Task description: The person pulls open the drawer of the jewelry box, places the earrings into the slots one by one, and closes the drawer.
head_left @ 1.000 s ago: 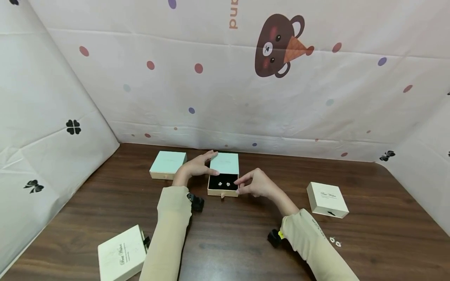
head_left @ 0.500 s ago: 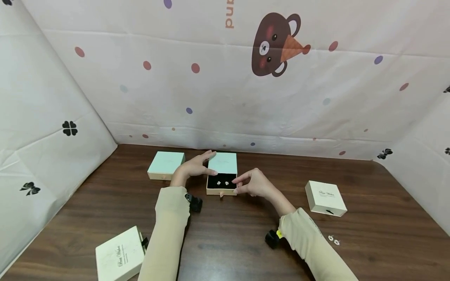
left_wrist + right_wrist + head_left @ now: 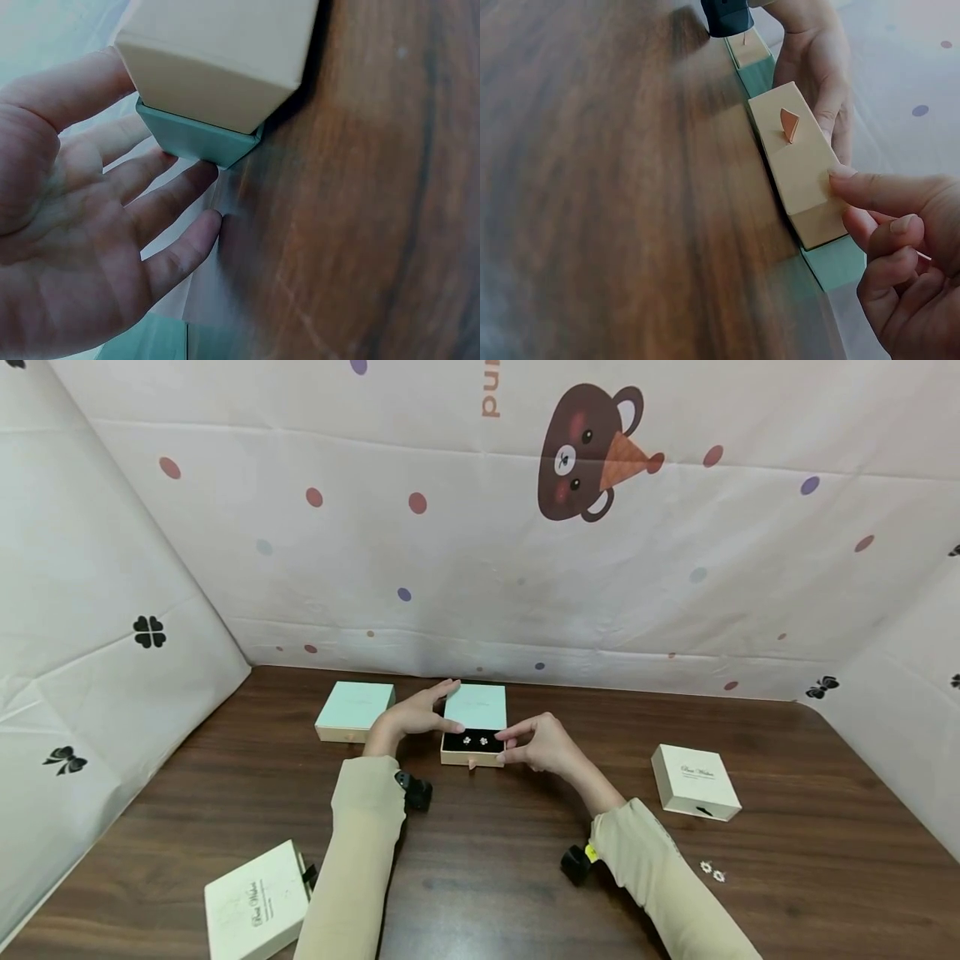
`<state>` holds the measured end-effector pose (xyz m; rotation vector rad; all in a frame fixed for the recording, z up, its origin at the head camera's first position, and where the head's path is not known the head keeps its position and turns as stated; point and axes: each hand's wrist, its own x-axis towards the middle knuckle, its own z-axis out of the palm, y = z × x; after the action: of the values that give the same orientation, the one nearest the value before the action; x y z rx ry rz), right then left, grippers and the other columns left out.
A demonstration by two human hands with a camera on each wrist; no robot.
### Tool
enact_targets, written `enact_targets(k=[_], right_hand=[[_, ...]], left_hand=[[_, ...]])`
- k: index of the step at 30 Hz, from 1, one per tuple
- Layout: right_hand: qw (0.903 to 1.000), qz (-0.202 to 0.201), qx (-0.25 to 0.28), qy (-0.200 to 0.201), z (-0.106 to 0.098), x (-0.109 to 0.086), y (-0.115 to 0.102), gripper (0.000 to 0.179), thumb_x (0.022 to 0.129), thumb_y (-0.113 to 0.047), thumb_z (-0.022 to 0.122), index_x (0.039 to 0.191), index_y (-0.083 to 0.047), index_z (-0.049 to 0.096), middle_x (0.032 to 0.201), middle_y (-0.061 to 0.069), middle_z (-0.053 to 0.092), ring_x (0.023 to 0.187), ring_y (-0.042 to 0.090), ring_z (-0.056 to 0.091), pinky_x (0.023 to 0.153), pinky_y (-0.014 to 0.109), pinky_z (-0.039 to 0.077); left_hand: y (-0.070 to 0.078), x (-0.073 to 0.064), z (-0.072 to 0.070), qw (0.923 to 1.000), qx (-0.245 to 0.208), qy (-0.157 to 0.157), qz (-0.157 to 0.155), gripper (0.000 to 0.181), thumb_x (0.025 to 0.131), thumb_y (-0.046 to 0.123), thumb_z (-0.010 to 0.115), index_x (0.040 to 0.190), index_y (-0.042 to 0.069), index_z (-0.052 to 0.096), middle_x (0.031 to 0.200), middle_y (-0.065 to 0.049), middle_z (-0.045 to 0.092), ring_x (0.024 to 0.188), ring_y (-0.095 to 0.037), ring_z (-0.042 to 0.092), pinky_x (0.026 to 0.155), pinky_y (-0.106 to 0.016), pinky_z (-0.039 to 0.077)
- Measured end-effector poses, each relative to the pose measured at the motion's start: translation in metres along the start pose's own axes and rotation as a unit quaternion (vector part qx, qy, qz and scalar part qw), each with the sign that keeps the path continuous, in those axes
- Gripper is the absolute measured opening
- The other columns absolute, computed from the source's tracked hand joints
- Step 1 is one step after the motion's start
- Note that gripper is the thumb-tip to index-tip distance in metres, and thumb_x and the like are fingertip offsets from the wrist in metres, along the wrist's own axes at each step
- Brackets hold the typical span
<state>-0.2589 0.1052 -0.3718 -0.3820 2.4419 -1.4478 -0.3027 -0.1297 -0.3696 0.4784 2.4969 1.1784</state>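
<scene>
A small jewelry box stands at the back middle of the table, its mint sleeve (image 3: pixel 476 707) covering most of a cream drawer (image 3: pixel 472 760). Two flower-shaped earrings (image 3: pixel 483 741) rest on the drawer's black lining, and a small pull tab (image 3: pixel 789 125) sticks out of its front. My left hand (image 3: pixel 416 714) holds the sleeve from the left, with the thumb near its front edge. In the left wrist view, fingertips touch the mint side. At the drawer's right front corner, my right hand (image 3: pixel 546 748) pinches with thumb and fingers.
Another mint box (image 3: pixel 358 706) stands left of my left hand. White boxes lie at front left (image 3: pixel 258 897) and at right (image 3: pixel 697 781). Two loose flower earrings (image 3: pixel 712 871) lie beside my right sleeve. A patterned white sheet (image 3: pixel 337 560) rises behind the table (image 3: pixel 465 868).
The drawer has slid further back into the mint sleeve, with my right hand moving along at its corner. Less black lining shows. My left hand stays on the sleeve.
</scene>
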Motion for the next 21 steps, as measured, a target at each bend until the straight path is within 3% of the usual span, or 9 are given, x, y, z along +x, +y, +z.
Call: enact_targets(k=[21], right_hand=[[0.9995, -0.007, -0.015, 0.026, -0.0008, 0.0084, 0.0030, 0.029, 0.071, -0.009, 0.078, 0.099, -0.006, 0.071, 0.069, 0.000, 0.058, 0.037, 0.008, 0.032, 0.039, 0.023, 0.033]], left_hand=[[0.0004, 0.0011, 0.0002, 1.0000, 0.001, -0.001, -0.005, 0.082, 0.081, 0.024, 0.069, 0.146, 0.013, 0.020, 0.153, -0.006, 0.007, 0.138, -0.029, 0.012, 0.106, -0.049, 0.020]])
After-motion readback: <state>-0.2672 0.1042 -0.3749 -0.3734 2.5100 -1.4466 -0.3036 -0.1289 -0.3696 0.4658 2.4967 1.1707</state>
